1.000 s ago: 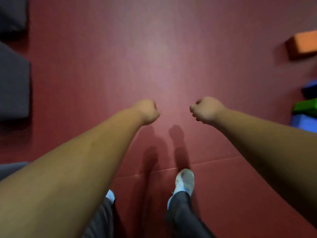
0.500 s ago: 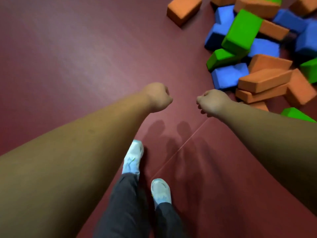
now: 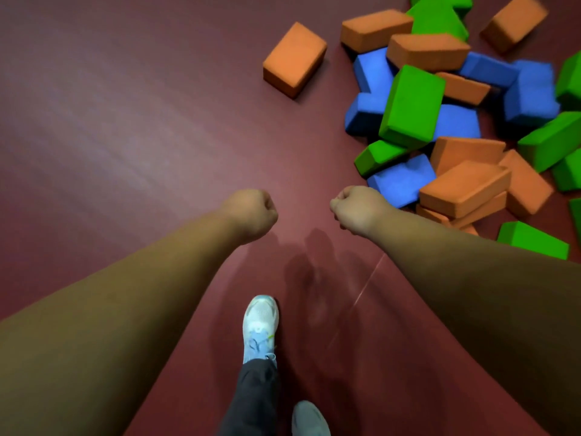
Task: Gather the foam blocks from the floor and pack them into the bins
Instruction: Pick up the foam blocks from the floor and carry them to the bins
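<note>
Found the foam blocks [image 3: 456, 124] heaped in orange, blue and green on the dark red floor [image 3: 125, 127] at the upper right of the head view. Recorded one lone orange block [image 3: 294, 59] flat on the floor just left of the heap and apart from it. Noted a large green block [image 3: 412, 105] tilted on top of blue ones at the heap's left side, a blue block [image 3: 401, 180] at the heap's near corner, and a further green block [image 3: 531, 240] at the lower right, partly behind the right forearm. Against the picture half a second before, found the heap lower in the view, with the lone orange block down from the top edge. Against the picture one second before, found a full heap in place of a few blocks at the right edge. Observed the left hand [image 3: 251, 214] clenched in a fist and grasping nothing, as in both earlier pictures. Observed the right hand [image 3: 358, 209] likewise clenched and holding nothing, just beside the blue block in the view. Logged both forearms stretched forward. Logged one pale shoe [image 3: 260, 325] forward between the arms below a dark trouser leg [image 3: 254, 398], and a second shoe [image 3: 309, 418] at the bottom edge; placed both further left half a second before. Noted a thin seam [image 3: 367, 284] in the floor beside the right forearm.
</note>
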Motion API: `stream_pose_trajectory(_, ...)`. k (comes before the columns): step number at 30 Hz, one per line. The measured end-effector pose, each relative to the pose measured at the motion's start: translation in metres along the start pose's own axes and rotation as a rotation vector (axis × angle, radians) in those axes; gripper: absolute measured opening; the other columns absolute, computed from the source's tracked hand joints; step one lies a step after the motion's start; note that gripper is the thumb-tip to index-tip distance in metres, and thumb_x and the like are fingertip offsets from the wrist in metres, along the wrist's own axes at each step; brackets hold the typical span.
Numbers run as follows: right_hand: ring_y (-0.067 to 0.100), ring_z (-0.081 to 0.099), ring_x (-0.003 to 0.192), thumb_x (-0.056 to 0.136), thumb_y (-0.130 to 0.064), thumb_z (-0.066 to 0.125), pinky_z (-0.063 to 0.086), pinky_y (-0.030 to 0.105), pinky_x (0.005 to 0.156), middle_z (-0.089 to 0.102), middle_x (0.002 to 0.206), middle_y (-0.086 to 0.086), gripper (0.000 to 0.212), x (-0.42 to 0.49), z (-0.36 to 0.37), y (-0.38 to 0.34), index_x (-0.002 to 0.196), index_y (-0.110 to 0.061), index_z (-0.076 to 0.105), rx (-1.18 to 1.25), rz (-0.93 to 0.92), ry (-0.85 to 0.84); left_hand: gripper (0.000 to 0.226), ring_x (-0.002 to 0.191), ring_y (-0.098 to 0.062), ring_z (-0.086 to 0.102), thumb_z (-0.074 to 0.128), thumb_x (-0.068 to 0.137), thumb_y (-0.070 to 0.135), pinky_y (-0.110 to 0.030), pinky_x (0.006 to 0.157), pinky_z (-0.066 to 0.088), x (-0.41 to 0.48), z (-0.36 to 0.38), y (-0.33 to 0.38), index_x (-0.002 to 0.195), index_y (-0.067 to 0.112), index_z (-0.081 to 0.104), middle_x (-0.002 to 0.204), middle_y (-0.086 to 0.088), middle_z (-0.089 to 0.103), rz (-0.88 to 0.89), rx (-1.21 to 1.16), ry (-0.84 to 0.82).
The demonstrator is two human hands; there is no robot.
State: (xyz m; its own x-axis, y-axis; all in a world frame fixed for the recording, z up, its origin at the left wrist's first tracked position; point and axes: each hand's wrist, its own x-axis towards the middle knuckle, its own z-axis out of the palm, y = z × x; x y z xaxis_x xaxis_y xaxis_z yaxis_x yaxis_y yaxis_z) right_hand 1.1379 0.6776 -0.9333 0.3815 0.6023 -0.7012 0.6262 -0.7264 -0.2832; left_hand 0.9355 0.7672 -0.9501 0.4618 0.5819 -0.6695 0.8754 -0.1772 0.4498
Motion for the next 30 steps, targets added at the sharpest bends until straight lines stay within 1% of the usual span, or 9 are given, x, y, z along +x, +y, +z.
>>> stream_pose_trajectory(2, 0.031, 0.058, 0.089, 0.101, -0.027, 0.048, 0.053, 0.039, 0.094, 0.072, 0.115, 0.023, 0.025, 0.015, -0.012, -0.027, 0.092, -0.012, 0.065, 0.04, -0.001, 0.004, 0.022, 0.107, -0.034, 0.07, 0.054, 0.099, 0.016, -0.042, 0.096, 0.056, 0.015, -0.031, -0.008, 0.109, 0.01, 0.073, 0.113, -0.014, 0.075, -0.014, 0.015, 0.008)
stream_pose_trajectory(6, 0.038, 0.069, 0.105, 0.097, -0.029, 0.054, 0.058, 0.047, 0.094, 0.073, 0.111, 0.02, 0.017, 0.041, -0.033, -0.063, 0.094, -0.016, 0.065, 0.18, 0.084, 0.002, 0.021, 0.106, -0.034, 0.07, 0.054, 0.097, 0.016, -0.044, 0.094, 0.057, 0.046, -0.082, -0.016, 0.106, 0.009, 0.072, 0.111, -0.014, 0.075, -0.031, -0.025, 0.032)
stream_pose_trajectory(10, 0.041, 0.064, 0.114, 0.102, -0.026, 0.046, 0.053, 0.044, 0.097, 0.069, 0.12, 0.024, 0.021, 0.075, -0.058, -0.081, 0.094, -0.013, 0.06, 0.184, 0.116, -0.02, 0.021, 0.104, -0.033, 0.07, 0.054, 0.097, 0.019, -0.044, 0.094, 0.058, 0.087, -0.115, -0.005, 0.106, 0.011, 0.072, 0.11, -0.011, 0.075, -0.014, -0.03, 0.001)
stream_pose_trajectory(14, 0.038, 0.069, 0.1, 0.098, -0.03, 0.054, 0.057, 0.044, 0.095, 0.073, 0.112, 0.018, 0.017, 0.134, -0.084, -0.085, 0.093, -0.018, 0.064, 0.177, 0.118, 0.008, 0.022, 0.104, -0.034, 0.071, 0.055, 0.097, 0.017, -0.043, 0.094, 0.057, 0.15, -0.146, 0.018, 0.106, 0.008, 0.073, 0.11, -0.012, 0.076, 0.027, 0.004, -0.012)
stream_pose_trajectory(16, 0.031, 0.058, 0.086, 0.1, -0.031, 0.05, 0.055, 0.04, 0.096, 0.072, 0.117, 0.021, 0.019, 0.169, -0.097, -0.086, 0.092, -0.018, 0.062, 0.125, 0.088, 0.012, 0.022, 0.103, -0.033, 0.071, 0.055, 0.097, 0.019, -0.043, 0.093, 0.058, 0.189, -0.16, 0.031, 0.106, 0.009, 0.073, 0.11, -0.011, 0.076, 0.032, 0.022, -0.033)
stream_pose_trajectory(19, 0.023, 0.048, 0.086, 0.102, -0.032, 0.046, 0.052, 0.038, 0.095, 0.07, 0.121, 0.021, 0.021, 0.221, -0.12, -0.095, 0.092, -0.019, 0.06, 0.113, 0.055, 0.032, 0.024, 0.106, -0.032, 0.07, 0.054, 0.098, 0.022, -0.044, 0.096, 0.057, 0.246, -0.182, 0.049, 0.11, 0.01, 0.071, 0.113, -0.01, 0.075, 0.018, 0.074, -0.071)
stream_pose_trajectory(23, 0.037, 0.064, 0.095, 0.099, -0.031, 0.05, 0.055, 0.041, 0.096, 0.071, 0.118, 0.021, 0.021, 0.275, -0.145, -0.104, 0.097, -0.016, 0.064, 0.219, 0.127, -0.012, 0.022, 0.093, -0.024, 0.075, 0.052, 0.1, 0.021, -0.039, 0.088, 0.061, 0.305, -0.212, 0.068, 0.103, 0.011, 0.072, 0.101, -0.006, 0.079, -0.018, 0.03, -0.121)
stream_pose_trajectory(27, 0.04, 0.065, 0.113, 0.1, -0.033, 0.047, 0.054, 0.043, 0.099, 0.07, 0.122, 0.021, 0.041, 0.331, -0.155, -0.116, 0.113, -0.003, 0.072, 0.289, 0.184, -0.029, 0.021, 0.087, -0.022, 0.076, 0.051, 0.102, 0.019, -0.037, 0.08, 0.06, 0.364, -0.238, 0.072, 0.104, 0.01, 0.07, 0.095, -0.004, 0.078, -0.029, -0.062, -0.073)
stream_pose_trajectory(30, 0.041, 0.07, 0.099, 0.099, -0.032, 0.046, 0.057, 0.047, 0.094, 0.076, 0.101, 0.018, 0.041, 0.377, -0.146, -0.122, 0.1, -0.002, 0.073, 0.308, 0.197, -0.048, 0.023, 0.092, -0.027, 0.075, 0.049, 0.101, 0.018, -0.036, 0.08, 0.06, 0.416, -0.245, 0.062, 0.105, 0.008, 0.069, 0.096, -0.006, 0.077, -0.057, -0.052, -0.095)
